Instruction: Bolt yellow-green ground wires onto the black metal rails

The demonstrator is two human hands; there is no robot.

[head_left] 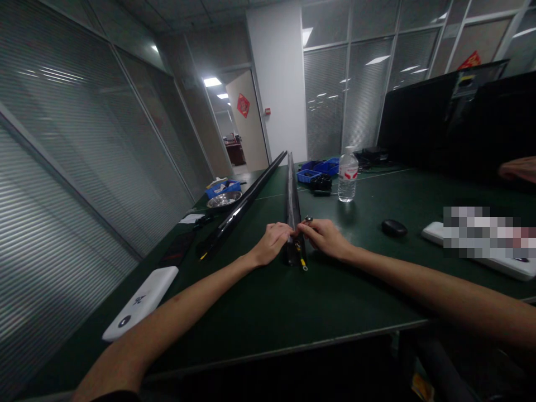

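Label print on the clear plastic water bottle [347, 177], beyond the right hand [324, 237], is illegible, as is the dark mark on the rounded white plastic case [144, 298] outside the left hand [272, 244]. Past the left hand, a shiny metal bowl [225, 200] contains small, indistinct pieces. Curled fingers of both hands touch the long black channel [292, 195] between them, near its yellow-sleeved ring terminal [304, 264]; whether either pinches, I cannot tell.
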